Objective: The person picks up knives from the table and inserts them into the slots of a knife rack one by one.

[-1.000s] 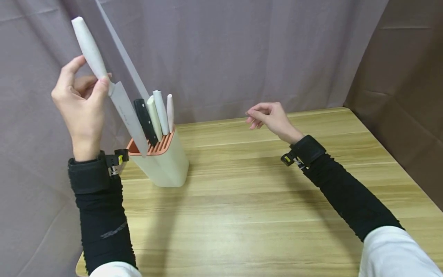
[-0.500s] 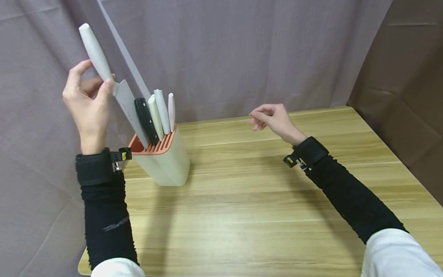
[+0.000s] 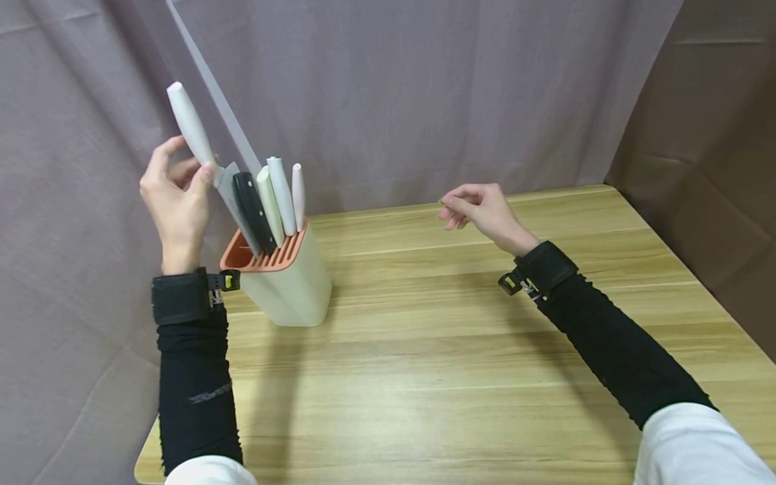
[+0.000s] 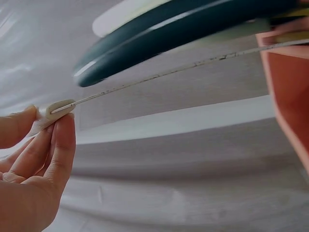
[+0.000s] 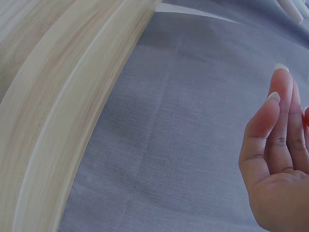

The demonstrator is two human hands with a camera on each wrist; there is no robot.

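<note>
One knife (image 3: 200, 151) in left hand (image 3: 176, 202) | blade in block (image 3: 285, 276) | right hand (image 3: 481, 212) idle

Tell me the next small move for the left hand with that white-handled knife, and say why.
Probably keep sliding the white-handled knife down along its slant into the knife block. The left hand pinches the handle near the blade, the blade is only partly sunk in a slot beside the black-handled knife, and much of the handle stands above the others. The right hand hovers apart, holding nothing.
</note>
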